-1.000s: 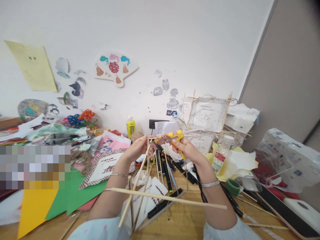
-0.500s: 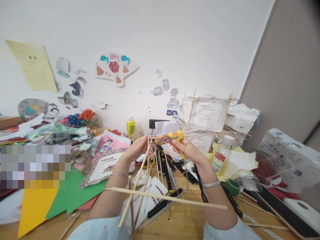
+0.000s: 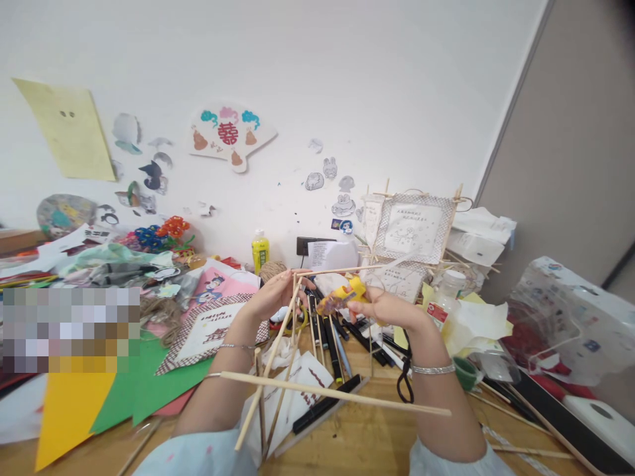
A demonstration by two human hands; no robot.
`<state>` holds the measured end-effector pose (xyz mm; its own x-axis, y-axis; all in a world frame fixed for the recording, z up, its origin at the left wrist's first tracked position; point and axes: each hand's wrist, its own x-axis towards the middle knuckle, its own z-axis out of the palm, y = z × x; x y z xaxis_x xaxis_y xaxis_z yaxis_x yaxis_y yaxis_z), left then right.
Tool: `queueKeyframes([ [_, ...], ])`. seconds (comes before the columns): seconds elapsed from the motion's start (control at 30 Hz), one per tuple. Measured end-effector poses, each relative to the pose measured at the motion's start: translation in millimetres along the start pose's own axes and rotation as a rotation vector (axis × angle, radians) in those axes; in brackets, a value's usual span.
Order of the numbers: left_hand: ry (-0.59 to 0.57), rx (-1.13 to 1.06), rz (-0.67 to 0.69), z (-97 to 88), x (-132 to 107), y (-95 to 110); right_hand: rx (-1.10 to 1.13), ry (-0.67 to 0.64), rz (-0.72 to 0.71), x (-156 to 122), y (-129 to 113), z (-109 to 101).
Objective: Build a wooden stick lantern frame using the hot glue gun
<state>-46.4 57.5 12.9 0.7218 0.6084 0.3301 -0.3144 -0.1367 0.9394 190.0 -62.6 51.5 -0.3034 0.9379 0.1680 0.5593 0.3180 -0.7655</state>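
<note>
My left hand (image 3: 278, 296) is closed on the upper corner of a frame of thin wooden sticks (image 3: 276, 344). One stick of it runs right from that corner, and another slants down toward me. A long stick (image 3: 337, 391) crosses the lower part. My right hand (image 3: 384, 305) grips a yellow hot glue gun (image 3: 342, 295), its nozzle pointing left and down, apart from the corner. A black cord (image 3: 405, 370) hangs below my right wrist. Under the frame lie black markers (image 3: 331, 350) and a sheet of white paper with brown marks (image 3: 313, 370).
On the left are green paper (image 3: 149, 377), yellow paper (image 3: 77, 403) and a decorated panel (image 3: 211, 330). A yellow bottle (image 3: 260, 251) stands by the wall. To the right are a clear bottle (image 3: 449, 291), a plastic bag (image 3: 570, 317) and a green tape roll (image 3: 465, 374).
My right hand has moved the glue gun right and down, away from the stick corner, and its nozzle has tilted down. My left hand and the frame have stayed in place.
</note>
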Motion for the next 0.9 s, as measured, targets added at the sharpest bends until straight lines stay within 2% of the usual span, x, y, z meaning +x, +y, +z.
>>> queueKeyframes([
  [0.1, 0.035, 0.077, 0.026, 1.2, -0.9, 2.4, -0.068, -0.045, 0.114, -15.1, 5.6, -12.2],
  [0.27, 0.140, 0.251, 0.038, -1.7, -2.7, 3.2, -0.072, -0.199, 0.107, -20.9, 21.7, -21.1],
  [0.4, 0.128, 0.199, 0.030, -4.9, -1.8, 0.1, -0.417, -0.095, 0.332, -5.6, 37.7, -10.9],
  [0.47, 0.134, 0.151, 0.031, -5.2, -0.8, -1.3, -0.476, -0.078, 0.379, 3.9, 45.8, -1.3],
  [0.6, 0.134, 0.074, 0.043, -5.8, 0.5, -2.9, -0.465, -0.058, 0.363, 17.5, 54.3, 15.6],
  [0.73, 0.085, 0.039, 0.022, -7.6, 1.1, -3.8, -0.425, 0.019, 0.305, 24.1, 44.7, 19.6],
  [0.83, 0.088, 0.046, 0.027, -7.4, 1.2, -3.8, -0.361, 0.155, 0.216, 27.1, 29.6, 16.2],
  [0.9, 0.104, 0.067, 0.033, -6.2, 0.9, -3.0, -0.160, 0.274, 0.129, 27.1, 20.9, 12.3],
])
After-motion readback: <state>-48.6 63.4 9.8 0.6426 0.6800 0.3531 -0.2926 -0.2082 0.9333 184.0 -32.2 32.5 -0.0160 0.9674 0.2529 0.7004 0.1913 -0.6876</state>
